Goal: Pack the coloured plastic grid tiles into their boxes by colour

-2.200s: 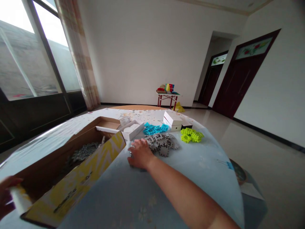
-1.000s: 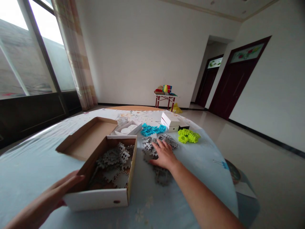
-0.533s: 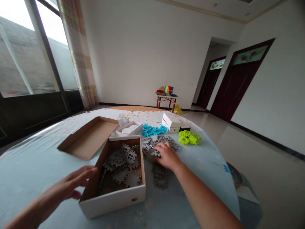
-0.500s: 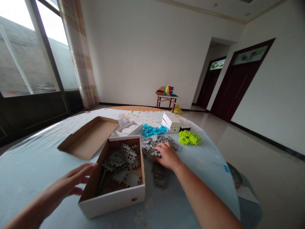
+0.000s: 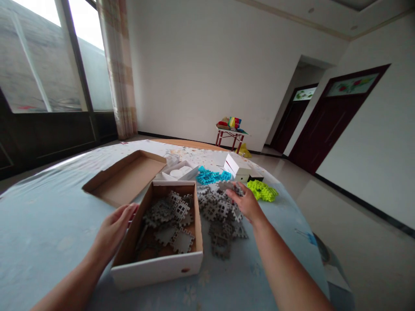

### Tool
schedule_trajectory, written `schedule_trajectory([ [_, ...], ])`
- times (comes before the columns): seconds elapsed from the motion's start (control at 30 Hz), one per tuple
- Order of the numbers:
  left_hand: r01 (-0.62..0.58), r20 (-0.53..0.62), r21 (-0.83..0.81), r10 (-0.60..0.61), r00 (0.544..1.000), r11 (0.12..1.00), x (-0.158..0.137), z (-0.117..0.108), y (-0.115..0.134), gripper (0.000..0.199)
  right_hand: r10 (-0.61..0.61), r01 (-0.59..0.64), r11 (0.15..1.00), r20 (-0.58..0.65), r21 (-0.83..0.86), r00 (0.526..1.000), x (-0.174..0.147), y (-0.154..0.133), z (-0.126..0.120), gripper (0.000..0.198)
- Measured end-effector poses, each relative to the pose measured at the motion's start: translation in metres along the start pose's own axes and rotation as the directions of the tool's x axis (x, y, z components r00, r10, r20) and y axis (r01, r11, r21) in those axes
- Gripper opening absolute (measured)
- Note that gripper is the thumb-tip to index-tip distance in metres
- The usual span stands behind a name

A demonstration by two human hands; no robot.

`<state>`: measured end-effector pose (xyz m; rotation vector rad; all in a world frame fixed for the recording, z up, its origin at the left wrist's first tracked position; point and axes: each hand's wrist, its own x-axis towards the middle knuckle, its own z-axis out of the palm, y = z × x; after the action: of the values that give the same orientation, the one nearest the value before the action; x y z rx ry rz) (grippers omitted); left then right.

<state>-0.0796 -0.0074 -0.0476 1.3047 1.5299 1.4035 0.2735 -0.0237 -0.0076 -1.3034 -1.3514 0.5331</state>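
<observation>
An open cardboard box [image 5: 158, 270], white outside and brown inside, holds a jumble of grey interlocking building tiles [image 5: 182, 239] with notched edges, some with window cut-outs. My left hand [image 5: 113, 231] is at the box's left wall, fingers together and curled against it; the far fingertips are partly hidden. Just right of the box lies a heap of more grey tiles [image 5: 223, 209]. Over the back of that heap, my right hand [image 5: 248, 201] pinches a flat grey building tile [image 5: 223, 185] between thumb and fingers.
Behind the box are a brown cardboard lid [image 5: 126, 179], a small white tray [image 5: 181, 172], blue tiles [image 5: 212, 175] and a white box [image 5: 236, 167]. Lime-green tiles [image 5: 263, 191] lie right of my right hand. The round table has a pale blue floral cloth [image 5: 58, 233].
My right hand has lifted a grey tile off the heap and shifted right. My left hand has closed in from open fingers to the box's left wall. The view has tilted slightly.
</observation>
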Motion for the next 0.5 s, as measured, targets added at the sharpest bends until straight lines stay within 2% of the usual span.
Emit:
schedule_trajectory([
  [0.07, 0.008, -0.004, -0.023, -0.008, 1.000, 1.000, -0.001, 0.001, 0.001, 0.058, 0.045, -0.040, 0.979, -0.022, 0.199, 0.999, 0.000, -0.017, 0.007, 0.035],
  [0.13, 0.011, -0.002, -0.035, -0.011, 1.000, 0.999, -0.002, 0.002, 0.004, 0.052, 0.056, -0.054, 0.921, 0.005, 0.386, 0.998, -0.002, -0.039, 0.019, 0.033],
  [0.23, 0.002, 0.015, -0.035, -0.001, 1.000, 0.999, -0.002, 0.002, 0.005, 0.043, 0.055, -0.075, 0.837, 0.054, 0.541, 0.997, -0.005, -0.069, 0.045, 0.032],
  [0.33, -0.016, 0.036, -0.029, 0.017, 0.999, 0.999, -0.002, 0.000, 0.000, 0.037, -0.011, -0.061, 0.837, 0.128, 0.544, 0.992, -0.010, -0.086, 0.074, 0.032],
  [0.5, -0.050, 0.067, -0.029, 0.052, 0.996, 0.998, 0.000, -0.001, -0.009, 0.033, -0.115, 0.025, 0.920, 0.209, 0.390, 0.971, -0.021, -0.086, 0.101, 0.024],
])
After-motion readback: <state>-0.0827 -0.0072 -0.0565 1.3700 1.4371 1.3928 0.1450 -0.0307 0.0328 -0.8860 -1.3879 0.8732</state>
